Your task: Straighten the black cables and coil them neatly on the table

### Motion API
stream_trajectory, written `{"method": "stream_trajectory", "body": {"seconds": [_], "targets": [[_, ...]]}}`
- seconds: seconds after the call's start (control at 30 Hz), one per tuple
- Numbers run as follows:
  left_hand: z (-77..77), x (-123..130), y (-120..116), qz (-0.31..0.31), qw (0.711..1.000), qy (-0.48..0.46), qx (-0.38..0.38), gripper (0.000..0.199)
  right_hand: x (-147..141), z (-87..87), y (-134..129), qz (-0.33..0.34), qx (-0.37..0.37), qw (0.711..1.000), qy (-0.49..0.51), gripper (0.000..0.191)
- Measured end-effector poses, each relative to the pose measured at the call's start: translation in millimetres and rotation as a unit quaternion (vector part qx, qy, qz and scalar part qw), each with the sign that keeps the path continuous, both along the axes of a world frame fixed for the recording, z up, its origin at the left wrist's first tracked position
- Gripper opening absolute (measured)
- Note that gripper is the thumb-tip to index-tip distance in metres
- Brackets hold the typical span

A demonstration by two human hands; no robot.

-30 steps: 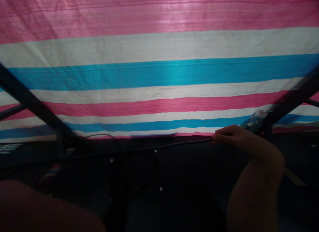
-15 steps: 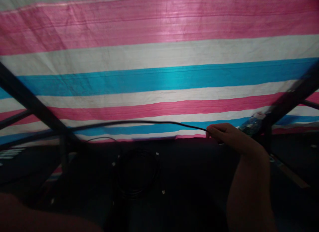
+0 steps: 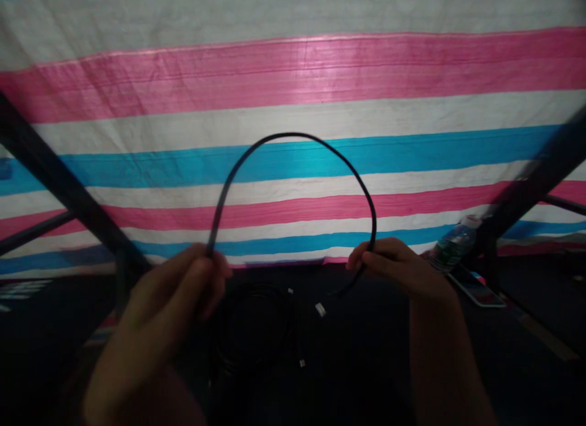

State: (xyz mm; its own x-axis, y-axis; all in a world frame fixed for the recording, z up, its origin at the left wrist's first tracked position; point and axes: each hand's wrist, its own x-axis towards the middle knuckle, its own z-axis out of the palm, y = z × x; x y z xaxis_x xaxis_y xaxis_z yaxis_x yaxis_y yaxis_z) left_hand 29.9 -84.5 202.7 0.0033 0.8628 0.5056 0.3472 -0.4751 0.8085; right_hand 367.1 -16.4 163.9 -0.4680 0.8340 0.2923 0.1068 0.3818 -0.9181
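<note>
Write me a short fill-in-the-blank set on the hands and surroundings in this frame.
1. The number of hands gripping the thin black cable is ____.
2. Between the left hand and the right hand, it arches ____, not downward.
3. The clear plastic bottle is nearer the ____ hand.
4. The striped plastic sheet has pink, white and ____ bands.
Missing words: two; upward; right; blue.
</note>
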Motion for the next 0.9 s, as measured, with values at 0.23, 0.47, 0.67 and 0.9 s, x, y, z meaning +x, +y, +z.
{"method": "stream_trajectory", "body": {"seconds": [0.23,0.47,0.67,0.9], "targets": [[-11.9,43.5,25.8,-0.097,0.990,-0.085,-0.048,0.033,-2.2,-19.7,7.9,0.174,-0.073,0.970,0.155,0.014],[-16.3,63.9,23.6,-0.158,0.965,-0.207,0.014,0.032,-16.9,-5.6,-6.0,0.410,-0.061,0.905,0.093,0.018],[-20.3,68.3,32.6,-0.169,0.941,-0.293,0.008,0.032,-28.0,-10.1,-11.5,0.346,-0.097,0.923,0.138,0.017],[-23.1,40.7,35.0,-0.217,0.952,-0.179,-0.117,0.023,-5.5,-2.6,-8.8,0.161,0.006,0.966,0.205,0.032]]}}
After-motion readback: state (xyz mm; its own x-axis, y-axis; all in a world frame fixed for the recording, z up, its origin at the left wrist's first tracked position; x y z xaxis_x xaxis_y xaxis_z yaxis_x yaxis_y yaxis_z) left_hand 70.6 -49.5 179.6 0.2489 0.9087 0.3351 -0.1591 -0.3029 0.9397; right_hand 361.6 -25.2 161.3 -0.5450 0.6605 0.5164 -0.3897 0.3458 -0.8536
